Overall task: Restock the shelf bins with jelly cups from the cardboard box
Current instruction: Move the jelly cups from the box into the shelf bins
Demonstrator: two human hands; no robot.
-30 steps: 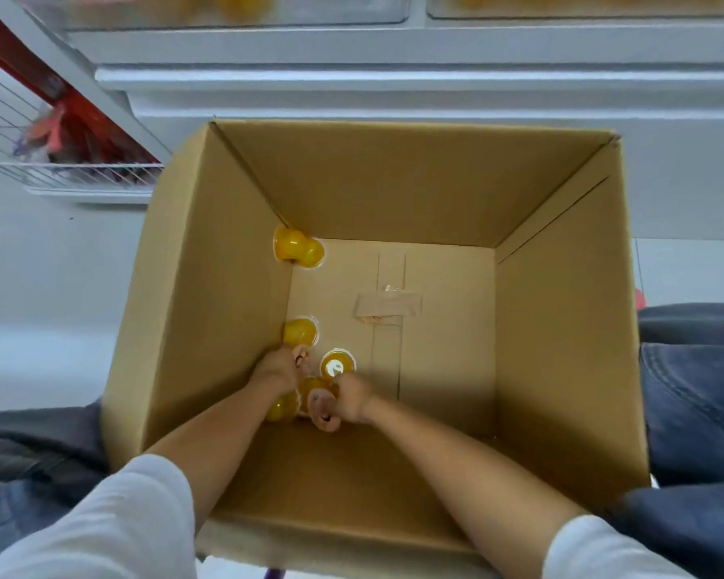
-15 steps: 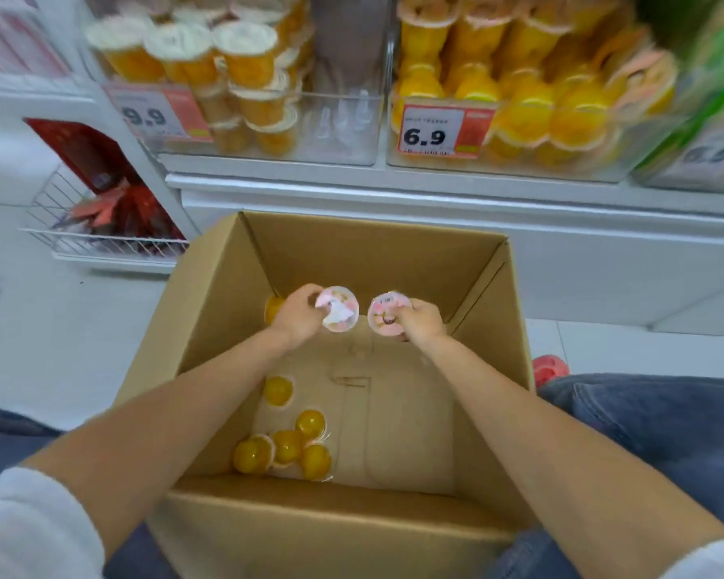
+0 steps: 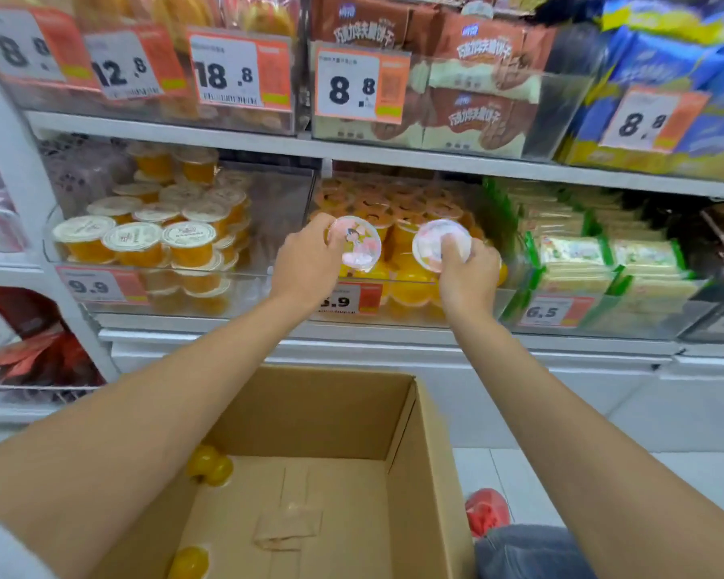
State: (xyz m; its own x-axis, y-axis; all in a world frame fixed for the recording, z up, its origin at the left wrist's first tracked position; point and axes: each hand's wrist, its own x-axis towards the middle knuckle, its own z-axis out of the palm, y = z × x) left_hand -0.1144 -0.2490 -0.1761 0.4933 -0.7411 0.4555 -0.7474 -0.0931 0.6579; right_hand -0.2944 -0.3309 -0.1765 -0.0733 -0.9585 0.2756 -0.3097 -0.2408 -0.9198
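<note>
Both hands are up at the shelf, mid-frame. The left hand point(image 3: 306, 265) has its grip closed round the left cup point(image 3: 358, 244), pink printed lid toward the camera. The right hand point(image 3: 469, 277) grips the right cup point(image 3: 435, 244) the same way, thumb on the lid. Both cups are just in front of the bin point(image 3: 419, 315), which already looks well filled with orange cups.

In the box point(image 3: 427, 474), bottom centre, only three loose cups point(image 3: 210, 470) show, along its left side, and the left arm hides part of the floor. I judge the restock nearly done.

Readable: the 9.9 tag point(image 3: 95, 286) at left, the 6.5 tag point(image 3: 546, 313) at right, and the 8.8 tag point(image 3: 352, 87) above. The bin's own tag point(image 3: 352, 300) is half hidden.
</note>
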